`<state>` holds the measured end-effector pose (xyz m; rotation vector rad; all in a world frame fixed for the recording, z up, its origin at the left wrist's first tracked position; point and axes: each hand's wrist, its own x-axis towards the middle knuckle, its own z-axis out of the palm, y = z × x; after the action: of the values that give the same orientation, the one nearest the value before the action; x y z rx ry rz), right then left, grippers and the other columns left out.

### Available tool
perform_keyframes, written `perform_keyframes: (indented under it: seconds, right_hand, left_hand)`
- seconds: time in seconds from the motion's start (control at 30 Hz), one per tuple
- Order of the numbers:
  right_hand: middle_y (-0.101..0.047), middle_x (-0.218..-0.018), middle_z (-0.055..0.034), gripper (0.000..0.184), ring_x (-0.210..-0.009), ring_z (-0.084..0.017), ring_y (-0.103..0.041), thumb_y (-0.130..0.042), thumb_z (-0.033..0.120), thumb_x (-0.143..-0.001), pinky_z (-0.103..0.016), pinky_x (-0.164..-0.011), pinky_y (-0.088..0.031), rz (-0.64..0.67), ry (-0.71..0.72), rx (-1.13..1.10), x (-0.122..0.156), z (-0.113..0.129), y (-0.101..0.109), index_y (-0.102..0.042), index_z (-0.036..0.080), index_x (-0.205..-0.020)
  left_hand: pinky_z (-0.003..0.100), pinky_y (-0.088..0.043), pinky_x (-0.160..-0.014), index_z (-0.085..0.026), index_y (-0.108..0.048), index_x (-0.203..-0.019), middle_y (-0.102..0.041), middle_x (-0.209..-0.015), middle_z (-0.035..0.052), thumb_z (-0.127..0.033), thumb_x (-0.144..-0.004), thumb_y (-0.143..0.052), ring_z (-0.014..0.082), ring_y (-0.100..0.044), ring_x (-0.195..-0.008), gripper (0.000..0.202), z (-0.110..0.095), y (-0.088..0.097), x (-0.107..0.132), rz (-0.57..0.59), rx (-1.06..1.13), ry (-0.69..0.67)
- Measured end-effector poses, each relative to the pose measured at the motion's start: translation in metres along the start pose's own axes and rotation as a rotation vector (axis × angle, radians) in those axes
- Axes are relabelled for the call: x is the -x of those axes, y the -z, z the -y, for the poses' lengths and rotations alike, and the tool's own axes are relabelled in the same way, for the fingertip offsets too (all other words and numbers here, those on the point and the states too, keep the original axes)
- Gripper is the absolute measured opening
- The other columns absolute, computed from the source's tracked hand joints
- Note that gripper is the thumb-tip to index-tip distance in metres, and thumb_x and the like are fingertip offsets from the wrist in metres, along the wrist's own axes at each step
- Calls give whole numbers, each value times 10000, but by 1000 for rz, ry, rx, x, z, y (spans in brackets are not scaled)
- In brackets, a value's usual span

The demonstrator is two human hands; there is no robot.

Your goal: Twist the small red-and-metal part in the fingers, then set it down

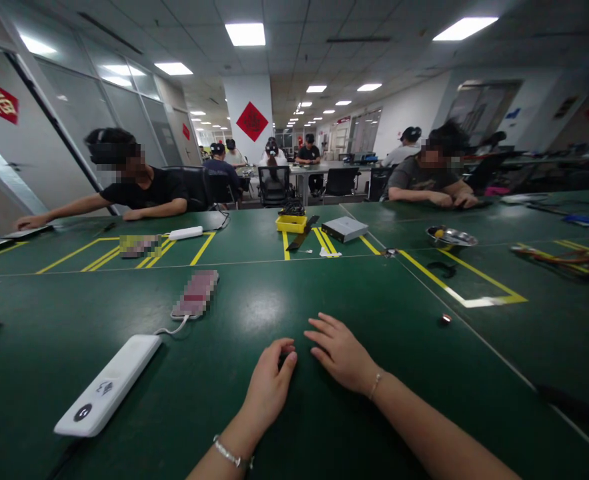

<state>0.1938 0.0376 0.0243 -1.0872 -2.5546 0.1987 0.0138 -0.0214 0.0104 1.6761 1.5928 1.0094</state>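
My left hand (269,380) rests low over the green table (254,440), its fingers loosely curled. A gap shows between its thumb and index finger, with only dark shade visible there. Just to its right, my right hand (341,350) has its fingers stretched out and spread, palm down, holding nothing. The two hands are close but apart. Left of them lies a long white power bank (109,387), joined by a short white cable (174,330) to a phone (197,295) with a blurred screen.
Farther back are a yellow tray (291,224) with black items, a grey box (345,229), a metal bowl (457,237) and yellow tape marks (431,277). A small shiny object (445,320) sits right. Two people (147,190) work across the table; reddish-brown cables (557,259) lie far right.
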Motion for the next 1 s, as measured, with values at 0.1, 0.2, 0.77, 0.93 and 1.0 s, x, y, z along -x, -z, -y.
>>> perform_keyframes:
  seconds: [0.1,0.2,0.77,0.93,1.0]
  right_hand:
    - [-376,-1315,-30,440,-1237,-240,-224,-367,419,-799,-475,-980,-197,172,38,-30,-1,16,-8,-398,304,-1223]
    - [-394,-1301,-22,431,-1233,-235,-231,-343,439,-802,-480,-982,-175,220,11,13,-1,6,-2,-408,320,-1212]
    - [-537,-1077,-164,475,-896,-314,-530,-378,148,-663,-439,-692,-431,-40,-1011,386,109,-197,58,-549,185,-1105]
    - [-573,-990,-154,394,-847,-277,-541,-346,224,-733,-394,-711,-426,-91,-1020,382,102,-184,62,-577,172,-1048]
    - [-574,-979,-150,388,-842,-275,-537,-327,283,-767,-392,-694,-426,-96,-1035,391,99,-179,63,-565,183,-1057]
  left_hand:
    - [319,-385,-837,-196,-494,-1014,-564,-982,47,-300,-793,-410,169,-511,-928,259,-4,-1,-4,24,-140,-64]
    - [330,-374,-828,-184,-512,-970,-550,-953,53,-290,-777,-433,186,-490,-910,234,-11,-3,-9,42,-337,-114]
    - [290,-389,-742,-243,-571,-801,-586,-844,-4,-245,-767,-430,160,-522,-832,145,-9,6,-24,59,-282,-105]
    - [272,-405,-712,-227,-577,-793,-587,-809,-2,-236,-769,-410,148,-541,-784,170,-4,9,-28,74,-176,-108]
    - [271,-410,-707,-220,-571,-844,-573,-792,-3,-207,-744,-430,143,-539,-758,173,-1,8,-29,62,-136,-103]
